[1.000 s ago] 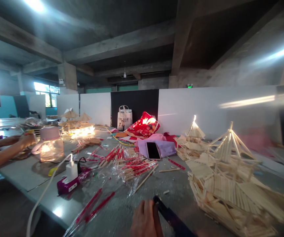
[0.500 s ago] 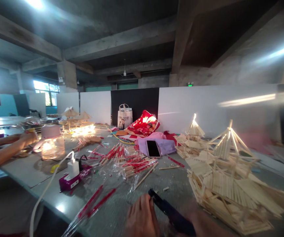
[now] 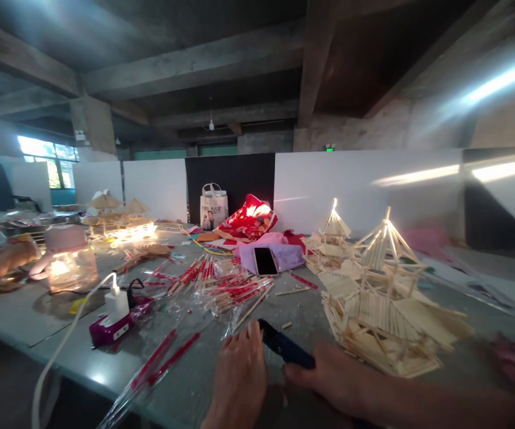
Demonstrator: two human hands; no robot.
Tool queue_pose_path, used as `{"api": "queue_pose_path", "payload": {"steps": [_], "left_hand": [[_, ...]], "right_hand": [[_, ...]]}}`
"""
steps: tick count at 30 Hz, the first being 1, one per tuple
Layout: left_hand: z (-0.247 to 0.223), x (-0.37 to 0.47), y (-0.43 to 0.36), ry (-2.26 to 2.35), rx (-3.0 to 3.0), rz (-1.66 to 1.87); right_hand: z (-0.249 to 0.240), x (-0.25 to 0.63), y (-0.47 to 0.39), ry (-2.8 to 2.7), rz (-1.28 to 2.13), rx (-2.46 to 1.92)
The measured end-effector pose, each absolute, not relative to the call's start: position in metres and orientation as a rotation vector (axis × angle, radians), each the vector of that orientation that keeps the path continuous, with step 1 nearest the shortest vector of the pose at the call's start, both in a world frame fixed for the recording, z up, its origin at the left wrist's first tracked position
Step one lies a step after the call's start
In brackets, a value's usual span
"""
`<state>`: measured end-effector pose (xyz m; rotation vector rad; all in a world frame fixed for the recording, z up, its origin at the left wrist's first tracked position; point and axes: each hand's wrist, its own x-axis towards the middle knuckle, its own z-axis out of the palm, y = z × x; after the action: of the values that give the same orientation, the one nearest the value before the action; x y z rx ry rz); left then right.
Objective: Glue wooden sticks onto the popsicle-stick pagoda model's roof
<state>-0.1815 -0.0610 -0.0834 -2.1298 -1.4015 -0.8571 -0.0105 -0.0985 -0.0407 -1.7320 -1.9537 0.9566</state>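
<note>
Clearly, a dark tool (image 3: 287, 347) was being gripped above the tabletop (image 3: 213, 393)

The tool's handle was held by the right hand (image 3: 334, 372), whose fingers were closed around it. The tool's head was placed just beside the fingertips of the left hand (image 3: 242, 363), which was lowered with its fingers close together and bent; whether anything was pinched beneath them could not be told.

With the tool taken as the clock's centre, a large wooden stick model (image 3: 387, 310) was seen at two o'clock and a smaller model (image 3: 334, 229) at one. A phone (image 3: 265, 262) was laid on purple material (image 3: 291, 255) near twelve. Red-marked sticks (image 3: 239, 292) were strewn among clear plastic at eleven, with a white carrier bag (image 3: 214, 210) seen farther off. At nine, wrapped red sticks (image 3: 174, 359) were passed before a purple power strip (image 3: 111, 330). Between nine and ten, a lidded jar (image 3: 70, 262) was lit with a warm glow, and another person's hand (image 3: 21, 250) was glimpsed beyond it.
</note>
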Motion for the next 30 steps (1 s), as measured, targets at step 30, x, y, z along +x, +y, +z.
{"api": "queue_pose_path", "payload": {"steps": [30], "left_hand": [[-0.03, -0.191, -0.052, -1.84, -2.533, -2.943]], "right_hand": [[-0.069, -0.06, -0.1, -2.209, -0.198, -1.882]]}}
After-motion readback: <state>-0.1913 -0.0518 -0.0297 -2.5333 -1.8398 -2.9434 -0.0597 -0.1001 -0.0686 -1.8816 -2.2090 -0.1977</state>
